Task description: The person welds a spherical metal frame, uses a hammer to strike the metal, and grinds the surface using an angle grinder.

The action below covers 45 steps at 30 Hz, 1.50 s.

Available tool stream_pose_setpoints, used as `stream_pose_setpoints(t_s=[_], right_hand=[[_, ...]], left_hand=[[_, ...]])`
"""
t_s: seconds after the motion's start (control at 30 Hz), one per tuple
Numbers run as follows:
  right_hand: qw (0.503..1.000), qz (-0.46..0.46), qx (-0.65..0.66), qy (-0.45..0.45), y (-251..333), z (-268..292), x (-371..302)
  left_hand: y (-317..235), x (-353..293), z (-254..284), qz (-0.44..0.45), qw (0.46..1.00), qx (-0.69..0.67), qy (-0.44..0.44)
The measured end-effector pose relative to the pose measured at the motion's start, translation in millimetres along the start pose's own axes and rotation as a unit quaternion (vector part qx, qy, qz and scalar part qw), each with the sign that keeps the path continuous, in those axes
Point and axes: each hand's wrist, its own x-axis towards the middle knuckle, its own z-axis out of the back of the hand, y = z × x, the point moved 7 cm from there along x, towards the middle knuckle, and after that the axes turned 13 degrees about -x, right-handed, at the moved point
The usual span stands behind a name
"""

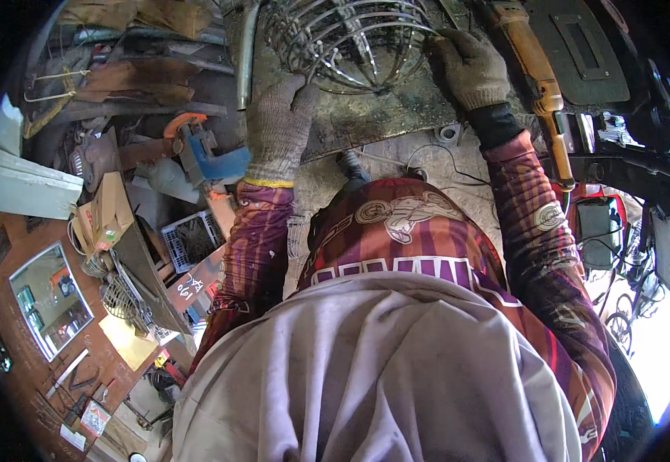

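A round cage of curved metal wires [385, 77] rests on the dark, worn worktop [350, 123] at the top middle of the view. My left hand [279, 123], in a grey knit glove with a yellow cuff edge, is closed at the cage's near left side, thumb and fingertips by a wire. On the right side, my right hand [470, 71], also gloved, has its fingers curled around the cage's edge. The two hands hold the cage between them. A straight metal pipe [247, 61] lies just left of it.
Right of the worktop's middle lies an orange power tool [531, 58], beside a dark welding shield [585, 54]. At left are a blue and orange clamp-like tool [216, 158], a cardboard box [104, 212] and a brown board [11, 308] with a mirror [50, 300]. A cable [454, 165] runs below.
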Motion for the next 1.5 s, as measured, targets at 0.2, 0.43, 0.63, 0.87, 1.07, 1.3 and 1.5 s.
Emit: stream_pose_setpoints(t_s=[0.2, 0.43, 0.63, 0.87, 1.07, 1.3, 1.5], right_hand=[[0.995, 0.05, -0.061, 0.066, 5, -1, 1], [0.987, 0.096, -0.074, 0.104, -3, 9, -2], [0.986, -0.08, 0.138, 0.055, -48, 23, -15], [0.994, 0.016, 0.036, 0.099, -13, 20, -11], [0.992, 0.044, -0.029, 0.114, 2, -1, -4], [0.996, 0.043, -0.043, 0.061, 2, -1, -4], [0.998, 0.024, 0.007, 0.051, 5, 4, -3]], left_hand=[[16, -6, -1, 0.044, 0.993, -0.091, -0.065], [10, -6, 6, -0.011, 0.991, -0.066, -0.112], [8, -8, 5, -0.01, 0.99, -0.085, -0.113], [11, -7, 3, -0.026, 0.99, -0.077, -0.117], [14, -7, -3, 0.018, 0.988, -0.113, -0.101], [18, -8, -6, 0.012, 0.995, -0.067, -0.072], [-3, -4, -2, -0.053, 0.996, -0.008, -0.072]])
